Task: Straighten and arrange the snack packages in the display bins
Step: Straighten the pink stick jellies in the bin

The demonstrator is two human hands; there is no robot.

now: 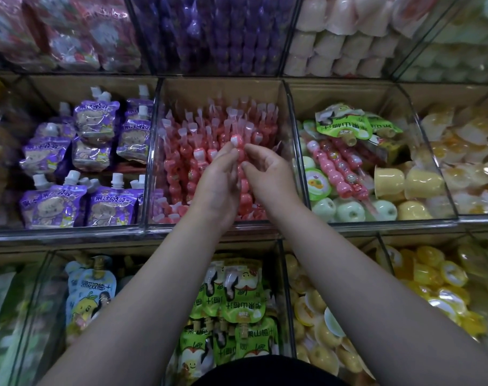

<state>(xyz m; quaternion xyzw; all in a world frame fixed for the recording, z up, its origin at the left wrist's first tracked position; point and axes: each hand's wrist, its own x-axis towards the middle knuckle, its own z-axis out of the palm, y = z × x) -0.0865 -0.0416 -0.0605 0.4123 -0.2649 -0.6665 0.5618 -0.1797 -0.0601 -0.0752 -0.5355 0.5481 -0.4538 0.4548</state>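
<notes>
Pink jelly stick [243, 188], beaded w/ white cap, is standing upright over the centre bin [293, 151] of matching sticks, w/ left hand [215, 185] and right hand [267, 174] both pinching it btwn fingertips, palms hiding most beads, print too blurred to read.

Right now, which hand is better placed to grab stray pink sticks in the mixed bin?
Right, probably: the right hand sits nearer the stray pink sticks; the left hand must reach across.
</notes>
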